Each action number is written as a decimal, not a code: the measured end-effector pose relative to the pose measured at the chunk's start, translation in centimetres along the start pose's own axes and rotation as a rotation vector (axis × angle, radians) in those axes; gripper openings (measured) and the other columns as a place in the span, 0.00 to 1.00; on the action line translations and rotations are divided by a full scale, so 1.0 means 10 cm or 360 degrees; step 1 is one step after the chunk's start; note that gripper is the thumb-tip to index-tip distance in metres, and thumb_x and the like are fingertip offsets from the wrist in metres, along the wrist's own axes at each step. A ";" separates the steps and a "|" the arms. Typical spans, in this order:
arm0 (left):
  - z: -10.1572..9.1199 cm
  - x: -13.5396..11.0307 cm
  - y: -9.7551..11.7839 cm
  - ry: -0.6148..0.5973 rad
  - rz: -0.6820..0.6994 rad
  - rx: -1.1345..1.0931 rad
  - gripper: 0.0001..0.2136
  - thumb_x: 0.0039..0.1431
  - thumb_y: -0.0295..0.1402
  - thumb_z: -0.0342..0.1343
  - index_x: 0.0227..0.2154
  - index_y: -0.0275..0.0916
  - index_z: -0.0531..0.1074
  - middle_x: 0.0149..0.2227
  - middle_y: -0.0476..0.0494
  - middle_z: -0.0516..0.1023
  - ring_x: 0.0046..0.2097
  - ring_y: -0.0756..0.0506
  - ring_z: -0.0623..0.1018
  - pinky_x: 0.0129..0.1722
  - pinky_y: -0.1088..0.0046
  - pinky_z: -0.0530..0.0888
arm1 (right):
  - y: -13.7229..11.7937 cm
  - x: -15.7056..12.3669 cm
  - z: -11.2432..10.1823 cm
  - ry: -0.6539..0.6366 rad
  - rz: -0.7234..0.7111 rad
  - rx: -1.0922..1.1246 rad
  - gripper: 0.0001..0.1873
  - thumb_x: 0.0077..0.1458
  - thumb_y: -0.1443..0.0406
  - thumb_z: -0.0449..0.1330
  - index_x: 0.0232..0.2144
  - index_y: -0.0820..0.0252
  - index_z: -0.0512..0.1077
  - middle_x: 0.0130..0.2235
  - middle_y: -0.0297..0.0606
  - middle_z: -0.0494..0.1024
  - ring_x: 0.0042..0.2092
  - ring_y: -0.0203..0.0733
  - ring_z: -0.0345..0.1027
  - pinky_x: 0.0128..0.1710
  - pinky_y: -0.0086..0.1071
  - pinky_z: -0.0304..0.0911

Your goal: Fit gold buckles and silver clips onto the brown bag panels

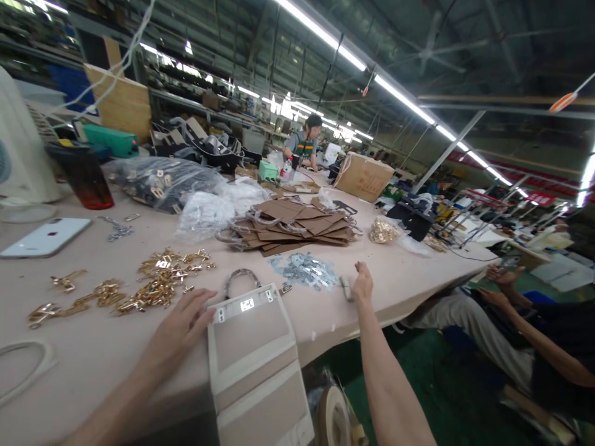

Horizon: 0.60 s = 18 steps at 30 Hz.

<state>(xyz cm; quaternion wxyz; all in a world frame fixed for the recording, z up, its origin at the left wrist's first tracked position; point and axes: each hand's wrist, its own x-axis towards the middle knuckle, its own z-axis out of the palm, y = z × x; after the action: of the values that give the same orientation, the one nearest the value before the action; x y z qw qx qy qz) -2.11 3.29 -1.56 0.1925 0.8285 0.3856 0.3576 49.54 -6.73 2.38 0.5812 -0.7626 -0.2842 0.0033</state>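
A beige bag panel (253, 347) with metal plates along its top edge hangs over the table's front edge, its looped handle (242, 274) lying beyond it. My left hand (188, 317) lies at the panel's upper left corner, fingers stretched out and holding nothing. To the right, my right hand (363, 284) has its fingers curled in beside a small pale block (346, 289); whether it grips anything is hidden. Between the panel and that hand lie a small metal clasp (286, 288) and a heap of flat silver metal plates (310, 271).
Gold metal fittings (160, 285) are heaped on the left, near a white phone (46, 237). Brown panels with handles (297, 224) are stacked behind the plates. A bag of gold parts (385, 230) sits farther right. A seated person's hands (502, 291) show at right; another person (304, 145) works across the table.
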 end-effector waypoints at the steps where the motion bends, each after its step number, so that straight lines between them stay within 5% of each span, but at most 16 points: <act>1: -0.01 -0.01 0.02 0.0007 -0.0006 -0.0016 0.23 0.71 0.50 0.45 0.58 0.45 0.73 0.61 0.41 0.74 0.64 0.37 0.73 0.65 0.55 0.69 | -0.04 -0.04 -0.03 0.0037 0.0013 0.0068 0.43 0.63 0.40 0.41 0.56 0.67 0.74 0.57 0.56 0.78 0.59 0.52 0.72 0.58 0.43 0.64; 5: -0.04 -0.05 0.08 0.0070 -0.0063 -0.0041 0.22 0.73 0.47 0.44 0.58 0.42 0.72 0.61 0.39 0.73 0.64 0.38 0.71 0.69 0.53 0.64 | -0.17 -0.46 -0.17 0.0028 0.0061 0.0367 0.36 0.64 0.42 0.48 0.59 0.63 0.69 0.52 0.50 0.80 0.46 0.44 0.78 0.47 0.37 0.71; 9: -0.08 -0.09 0.15 0.0174 -0.0040 -0.0052 0.20 0.73 0.45 0.44 0.57 0.40 0.73 0.59 0.39 0.73 0.63 0.38 0.72 0.69 0.55 0.65 | -0.15 -1.26 -0.35 -0.0070 0.0171 0.0733 0.28 0.56 0.48 0.66 0.51 0.60 0.74 0.42 0.40 0.81 0.36 0.37 0.75 0.39 0.32 0.70; 14: -0.09 -0.08 0.17 0.0192 -0.0027 -0.0044 0.20 0.73 0.44 0.43 0.55 0.41 0.73 0.59 0.40 0.74 0.63 0.37 0.72 0.69 0.54 0.65 | 0.12 -2.08 -0.49 0.0231 0.0533 0.0737 0.22 0.52 0.49 0.68 0.41 0.58 0.72 0.29 0.29 0.75 0.30 0.35 0.71 0.31 0.28 0.67; 18: -0.07 -0.08 0.16 0.0135 -0.0019 -0.0051 0.20 0.73 0.44 0.43 0.54 0.41 0.74 0.57 0.40 0.75 0.62 0.38 0.73 0.68 0.54 0.65 | 0.26 -2.36 -0.50 0.0099 0.0820 0.0762 0.24 0.46 0.49 0.71 0.38 0.58 0.73 0.29 0.31 0.78 0.30 0.39 0.74 0.28 0.29 0.68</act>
<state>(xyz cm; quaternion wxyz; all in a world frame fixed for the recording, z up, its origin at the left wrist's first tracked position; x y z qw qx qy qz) -2.21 1.71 -0.48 0.1913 0.8072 0.3925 0.3972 32.56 -21.85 -5.96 0.7319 -0.6511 -0.0559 0.1932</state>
